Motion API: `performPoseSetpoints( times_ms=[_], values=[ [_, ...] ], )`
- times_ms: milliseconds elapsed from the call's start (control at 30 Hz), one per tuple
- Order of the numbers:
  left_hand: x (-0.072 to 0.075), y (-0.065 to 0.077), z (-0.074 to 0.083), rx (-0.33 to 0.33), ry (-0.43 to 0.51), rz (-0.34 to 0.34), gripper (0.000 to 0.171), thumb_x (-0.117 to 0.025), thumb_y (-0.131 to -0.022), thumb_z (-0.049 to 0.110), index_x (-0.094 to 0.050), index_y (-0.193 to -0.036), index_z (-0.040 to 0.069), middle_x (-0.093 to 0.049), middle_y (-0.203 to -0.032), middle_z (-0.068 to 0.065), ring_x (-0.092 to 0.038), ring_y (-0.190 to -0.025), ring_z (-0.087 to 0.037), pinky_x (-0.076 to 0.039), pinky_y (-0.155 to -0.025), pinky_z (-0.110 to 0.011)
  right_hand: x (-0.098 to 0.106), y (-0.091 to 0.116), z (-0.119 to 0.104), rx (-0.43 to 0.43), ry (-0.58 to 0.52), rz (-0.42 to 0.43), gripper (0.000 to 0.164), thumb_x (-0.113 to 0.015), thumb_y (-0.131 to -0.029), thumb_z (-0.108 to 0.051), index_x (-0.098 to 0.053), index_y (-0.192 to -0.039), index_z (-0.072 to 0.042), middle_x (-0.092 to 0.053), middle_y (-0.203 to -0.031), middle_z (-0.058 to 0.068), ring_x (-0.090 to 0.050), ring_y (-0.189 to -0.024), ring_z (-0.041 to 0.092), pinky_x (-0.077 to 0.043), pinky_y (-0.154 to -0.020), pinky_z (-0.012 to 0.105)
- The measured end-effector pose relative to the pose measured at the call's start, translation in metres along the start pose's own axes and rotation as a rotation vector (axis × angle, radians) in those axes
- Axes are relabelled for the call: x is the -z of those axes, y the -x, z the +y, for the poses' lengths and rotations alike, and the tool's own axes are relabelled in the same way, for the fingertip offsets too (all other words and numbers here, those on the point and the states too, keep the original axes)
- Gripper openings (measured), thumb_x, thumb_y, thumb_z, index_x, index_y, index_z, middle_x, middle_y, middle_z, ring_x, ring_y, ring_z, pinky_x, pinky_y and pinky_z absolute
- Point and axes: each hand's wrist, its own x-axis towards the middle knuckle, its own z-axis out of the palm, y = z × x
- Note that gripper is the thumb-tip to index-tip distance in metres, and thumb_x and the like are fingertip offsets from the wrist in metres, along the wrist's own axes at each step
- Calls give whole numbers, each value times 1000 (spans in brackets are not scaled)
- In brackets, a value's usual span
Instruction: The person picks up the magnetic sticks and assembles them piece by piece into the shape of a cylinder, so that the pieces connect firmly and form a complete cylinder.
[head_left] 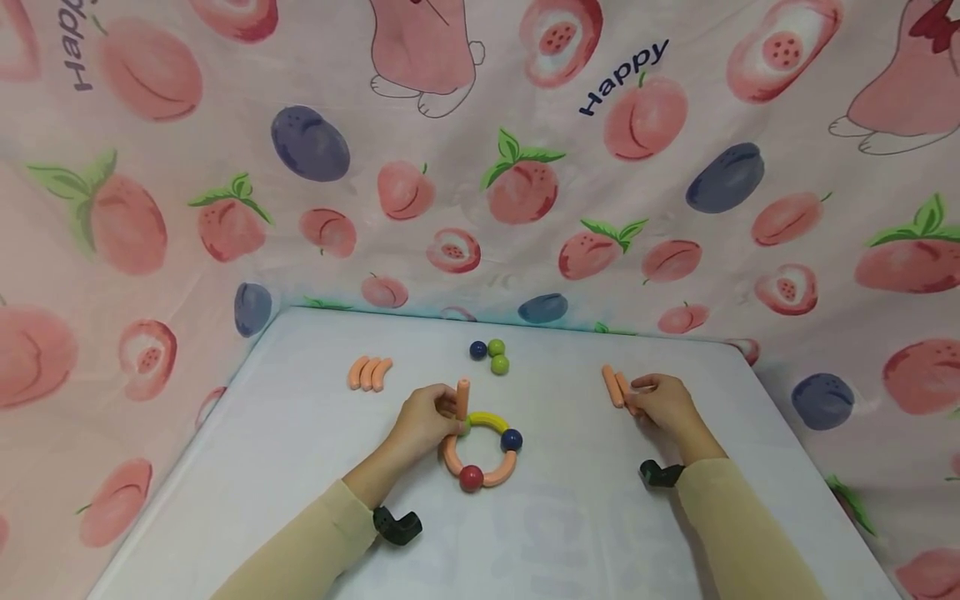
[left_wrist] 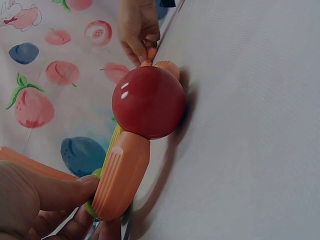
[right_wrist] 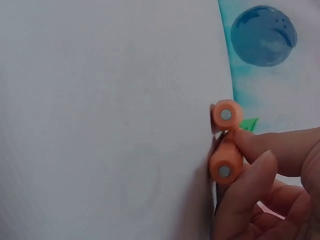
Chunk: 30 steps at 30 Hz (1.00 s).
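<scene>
A ring of magnetic toy pieces lies on the table, made of curved orange rods [head_left: 498, 475], a curved yellow rod [head_left: 489, 421], a red ball [head_left: 471, 477], a dark blue ball [head_left: 512, 440] and a green ball [left_wrist: 96, 173]. My left hand [head_left: 427, 425] pinches the ring at the green ball, partly hiding it. From that ball a straight orange rod [head_left: 462, 400] stands upright. Over to the right, two straight orange rods lie side by side, and my right hand [head_left: 667, 408] pinches the nearer rod [right_wrist: 225, 167]. The other rod [right_wrist: 226, 115] lies beside it, its metal end showing.
Several curved orange rods [head_left: 367, 373] lie together at the back left. At the back middle sit a loose dark blue ball [head_left: 478, 350] and two green balls [head_left: 499, 364]. A fruit-print cloth [head_left: 465, 167] hangs behind the white table [head_left: 585, 517].
</scene>
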Motion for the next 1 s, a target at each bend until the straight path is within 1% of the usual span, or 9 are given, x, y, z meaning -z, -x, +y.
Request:
performPoseSetpoints(
  times_ms=[133, 267, 367, 467, 600, 700, 800, 900, 1000],
  values=[
    [-1, -1, -1, 0, 4, 19, 32, -88, -83, 0, -74, -110, 9, -74, -105, -5, -69, -101, -20, -63, -90, -35, 0, 5, -3, 20, 12, -13, 49, -69, -103, -17, -57, -145, 4, -67, -100, 11, -65, -74, 13, -57, -65, 26],
    [-3, -1, -2, 0, 3, 38, 32, -88, -82, -1, -74, -110, 9, -75, -105, -5, -70, -101, -19, -63, -89, -35, 0, 10, -5, 56, 8, -24, 51, -64, -104, -13, -53, -151, 5, -68, -114, 18, -67, -79, 13, -59, -68, 26],
    [-4, -1, -3, -2, -2, 51, 32, -88, -82, -1, -74, -109, 8, -74, -104, -6, -69, -101, -20, -63, -88, -34, -1, 13, -5, 81, 10, -21, 50, -59, -105, -11, -52, -153, 4, -64, -123, 21, -66, -83, 13, -59, -70, 24],
    [-4, -1, -2, -11, -2, 66, 32, -88, -81, -2, -75, -108, 7, -74, -104, -7, -69, -100, -20, -62, -87, -35, -1, 16, -6, 135, 7, -4, 49, -57, -106, -10, -53, -153, 4, -61, -126, 22, -65, -84, 13, -59, -69, 23],
    [-5, -2, 0, -17, -13, 88, 31, -89, -80, -1, -75, -107, 6, -74, -103, -8, -70, -99, -21, -62, -86, -35, -4, 22, -10, 215, -3, 21, 45, -59, -107, -11, -56, -150, 4, -61, -127, 22, -64, -85, 13, -59, -67, 24],
    [-6, -2, 1, -7, -28, 100, 32, -89, -81, 0, -75, -108, 6, -75, -103, -7, -70, -99, -20, -62, -85, -34, -7, 27, -14, 260, -37, 29, 44, -63, -107, -12, -58, -147, 3, -63, -126, 22, -64, -87, 13, -60, -67, 24],
    [-7, -3, 2, 7, -37, 108, 32, -89, -82, 1, -75, -110, 7, -75, -104, -8, -70, -99, -21, -62, -85, -33, -13, 33, -21, 307, -107, 18, 43, -65, -105, -10, -59, -146, 4, -63, -124, 20, -63, -89, 12, -60, -67, 25],
    [-8, -3, 3, 13, -47, 114, 31, -89, -83, 1, -75, -110, 6, -75, -105, -8, -70, -100, -21, -62, -86, -34, -22, 38, -27, 327, -183, -5, 43, -68, -105, -11, -60, -144, 2, -63, -122, 16, -63, -89, 10, -60, -69, 26],
    [-10, -2, 4, 23, -49, 119, 30, -89, -83, 1, -75, -108, 7, -74, -105, -8, -69, -100, -22, -62, -86, -35, -35, 44, -33, 335, -228, -36, 42, -69, -104, -15, -60, -143, 0, -64, -121, 13, -62, -87, 10, -60, -69, 27]
  ],
)
